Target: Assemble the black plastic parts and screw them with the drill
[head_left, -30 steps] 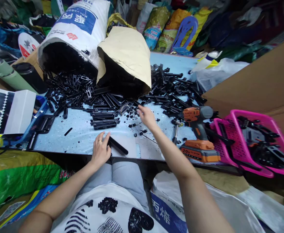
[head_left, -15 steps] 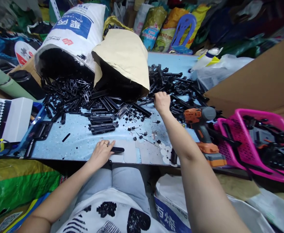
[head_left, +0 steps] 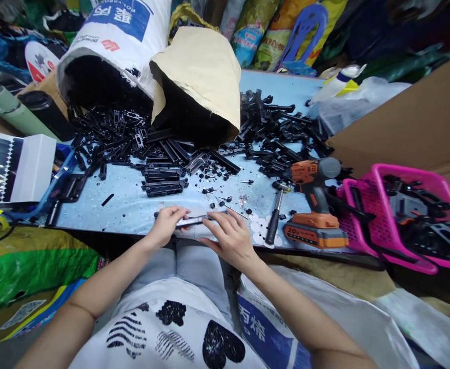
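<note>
A long, narrow black plastic piece (head_left: 191,221) lies level above the front edge of the table, its upper face shining in the light. My left hand (head_left: 167,224) is closed on its left end, thumb and fingers pinching it. At the other end, the fingers of my right hand (head_left: 230,236) curl over the piece and cover its tip. Just beyond my hands is a stack of similar long black pieces (head_left: 164,187). Small black parts and thin metal pins (head_left: 221,201) are scattered past my right fingertips.
To the right are a hammer (head_left: 274,218), an orange cordless drill (head_left: 311,205) and a pink basket (head_left: 379,177) of black parts. A white sack (head_left: 140,66) and a beige sack (head_left: 202,66) lie open behind heaps of black parts. A blue tray (head_left: 65,169) stands at left.
My right hand has come back from the heap of parts to the black piece by my left hand. The piece is now between both hands, and the view has shifted slightly downward.
</note>
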Demonstrator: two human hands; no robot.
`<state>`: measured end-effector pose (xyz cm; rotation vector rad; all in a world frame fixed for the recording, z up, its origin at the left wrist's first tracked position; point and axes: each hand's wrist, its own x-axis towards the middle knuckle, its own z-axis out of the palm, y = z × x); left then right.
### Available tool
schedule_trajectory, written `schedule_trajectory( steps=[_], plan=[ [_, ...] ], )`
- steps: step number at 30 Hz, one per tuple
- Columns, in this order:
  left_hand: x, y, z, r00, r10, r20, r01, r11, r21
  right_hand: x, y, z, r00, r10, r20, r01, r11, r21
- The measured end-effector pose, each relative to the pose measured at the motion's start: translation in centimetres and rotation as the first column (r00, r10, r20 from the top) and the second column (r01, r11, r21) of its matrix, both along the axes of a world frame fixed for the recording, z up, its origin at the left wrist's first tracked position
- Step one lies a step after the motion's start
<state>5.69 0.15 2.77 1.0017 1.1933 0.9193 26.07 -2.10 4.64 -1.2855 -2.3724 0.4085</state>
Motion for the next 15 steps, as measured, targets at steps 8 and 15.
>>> schedule_trajectory(
  steps=[8, 15],
  plan=[
    [-1.0, 1.0, -1.0, 0.466, -0.249, -0.849, 0.746, 0.626, 0.227, 1.8, 1.5, -3.0, 0.826, 0.234, 0.513, -0.154, 0.969, -0.194],
    [-0.8, 1.4, -2.2, 0.349, -0.128, -0.929, 0.777, 0.593, 0.210, 0.6, 0.8, -2.7, 0.838, 0.086, 0.538, -0.037, 0.994, -0.101]
  ],
)
